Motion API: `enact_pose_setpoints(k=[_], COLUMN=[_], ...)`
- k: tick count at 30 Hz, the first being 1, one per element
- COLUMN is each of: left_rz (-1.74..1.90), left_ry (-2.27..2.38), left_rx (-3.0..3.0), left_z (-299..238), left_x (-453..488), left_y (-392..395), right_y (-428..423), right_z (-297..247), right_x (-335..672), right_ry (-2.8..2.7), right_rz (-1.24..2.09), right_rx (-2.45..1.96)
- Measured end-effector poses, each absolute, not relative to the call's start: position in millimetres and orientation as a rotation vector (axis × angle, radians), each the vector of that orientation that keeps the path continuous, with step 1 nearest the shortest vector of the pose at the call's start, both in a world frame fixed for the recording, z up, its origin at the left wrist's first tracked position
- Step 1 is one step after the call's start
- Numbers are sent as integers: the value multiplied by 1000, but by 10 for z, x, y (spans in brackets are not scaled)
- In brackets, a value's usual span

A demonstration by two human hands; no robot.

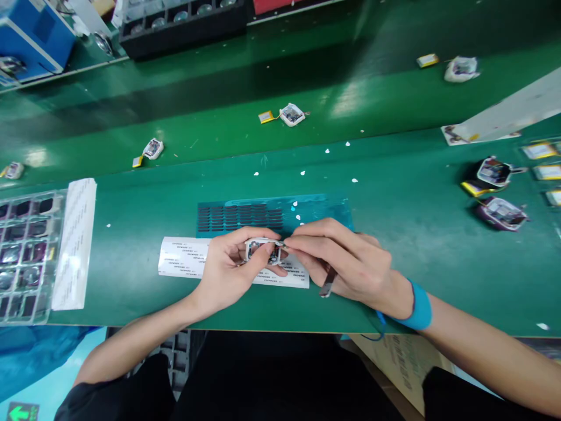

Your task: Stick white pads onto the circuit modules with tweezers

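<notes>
My left hand [228,266] is closed around a small white device housing [264,250] with a circuit board inside, held just above the green bench. My right hand [346,263] pinches at the housing's right edge with thumb and forefinger, and a pair of metal tweezers [328,282] is tucked under its fingers. A blue wrist strap [418,305] circles my right wrist. Under both hands lies a white label sheet [182,257], and behind it a blue sheet of small dark pads [239,216].
A clear tray of parts [24,257] with a white strip [74,240] sits at the left. More housings with yellow batteries lie on the conveyor [291,114], [151,149] and at the right [493,173], [502,213]. A black tray [184,26] stands far back.
</notes>
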State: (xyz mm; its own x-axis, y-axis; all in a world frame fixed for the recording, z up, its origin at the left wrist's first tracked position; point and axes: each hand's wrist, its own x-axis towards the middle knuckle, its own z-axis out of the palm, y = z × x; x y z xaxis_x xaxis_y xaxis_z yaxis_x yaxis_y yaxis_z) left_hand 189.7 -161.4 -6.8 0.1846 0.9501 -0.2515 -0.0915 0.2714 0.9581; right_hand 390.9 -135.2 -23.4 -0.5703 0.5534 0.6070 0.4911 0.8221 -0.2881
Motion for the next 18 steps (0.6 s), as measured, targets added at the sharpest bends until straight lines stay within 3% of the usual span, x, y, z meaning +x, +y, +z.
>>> enact_pose_setpoints(k=[11, 18], left_rz=[835, 770], left_ry=[1055, 1104], left_rx=[938, 972], left_z=[-63, -77], left_x=[1902, 1893], left_y=[-1628, -1617], right_y=[-1338, -1215], right_z=[-256, -299], right_x=[3951, 3947], right_ry=[-2396, -2288], right_rz=[16, -51], right_rx=[-672, -999])
